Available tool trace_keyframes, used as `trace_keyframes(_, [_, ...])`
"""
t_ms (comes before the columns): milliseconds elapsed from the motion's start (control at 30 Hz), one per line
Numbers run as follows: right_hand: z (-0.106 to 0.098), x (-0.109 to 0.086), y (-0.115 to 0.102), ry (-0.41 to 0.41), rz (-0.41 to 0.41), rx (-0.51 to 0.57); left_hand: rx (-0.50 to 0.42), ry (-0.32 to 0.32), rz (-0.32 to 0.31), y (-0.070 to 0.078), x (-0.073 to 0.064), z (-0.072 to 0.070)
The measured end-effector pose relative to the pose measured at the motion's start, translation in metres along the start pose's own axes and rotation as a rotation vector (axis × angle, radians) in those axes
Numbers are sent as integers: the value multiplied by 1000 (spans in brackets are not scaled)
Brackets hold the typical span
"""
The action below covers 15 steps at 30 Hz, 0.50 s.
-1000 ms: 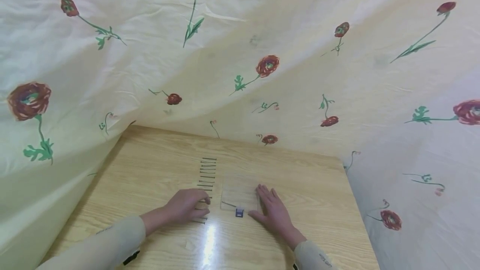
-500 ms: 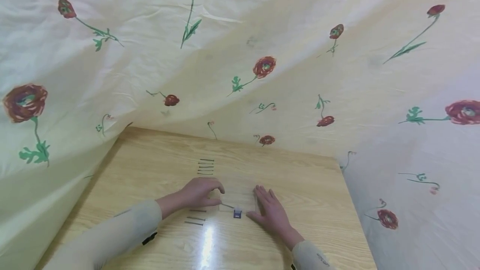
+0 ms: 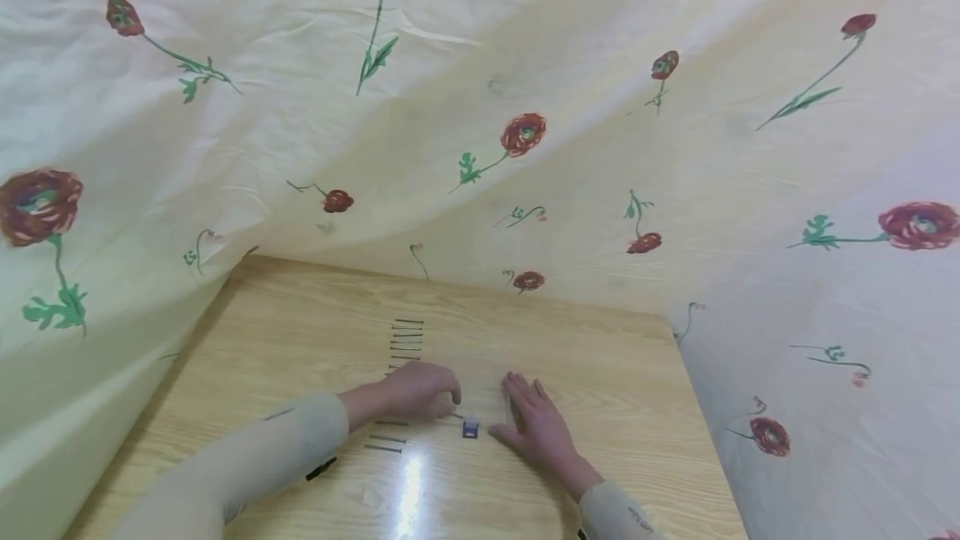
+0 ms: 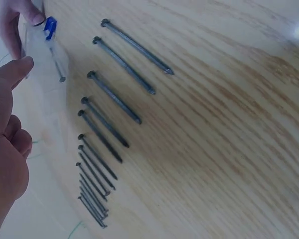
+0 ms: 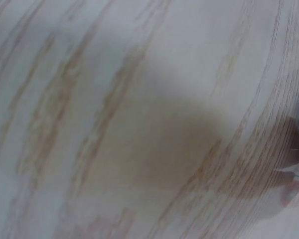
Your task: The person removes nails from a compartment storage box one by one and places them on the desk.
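A flat clear plastic case or bag (image 3: 480, 382) with a small blue clip-like piece (image 3: 470, 429) at its near edge lies on the table. A single nail (image 4: 57, 64) lies at it, close to the blue piece (image 4: 50, 28). My left hand (image 3: 423, 390) hovers over the case's left side, partly covering that nail in the head view. In the left wrist view the left hand (image 4: 7, 119) has one finger stretched out, apart from the nail, and no held thing shows. My right hand (image 3: 540, 423) lies flat along the case's right edge, fingers straight.
Several dark nails (image 4: 115, 97) lie in a row left of the case, on the wood-grain table (image 3: 600, 382). Flower-printed cloth (image 3: 420, 132) hangs behind the table and along both sides. The right wrist view shows mostly blurred table (image 5: 139, 124).
My left hand has moved right from over the nail row to the case's left side, uncovering nails behind it. The right hand stays in place at the case.
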State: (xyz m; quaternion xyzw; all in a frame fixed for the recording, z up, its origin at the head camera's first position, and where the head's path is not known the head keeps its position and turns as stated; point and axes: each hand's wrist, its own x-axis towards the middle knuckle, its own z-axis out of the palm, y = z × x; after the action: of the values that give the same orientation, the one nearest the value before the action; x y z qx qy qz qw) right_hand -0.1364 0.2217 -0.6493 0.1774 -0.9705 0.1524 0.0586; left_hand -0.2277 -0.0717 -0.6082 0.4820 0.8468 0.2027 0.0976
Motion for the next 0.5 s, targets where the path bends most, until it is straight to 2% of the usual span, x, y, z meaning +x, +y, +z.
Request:
trace_keyframes(233, [-2,1,-2,-4,10,17,-28,-9,26,-2,0,7])
trace_keyframes(400, [-3,2,-2,-33,31,26,27,-26,54,-5,4,11])
trace_keyframes(500, [-3,2,-2,-32,29,15,94,-37,92,-6,7,12])
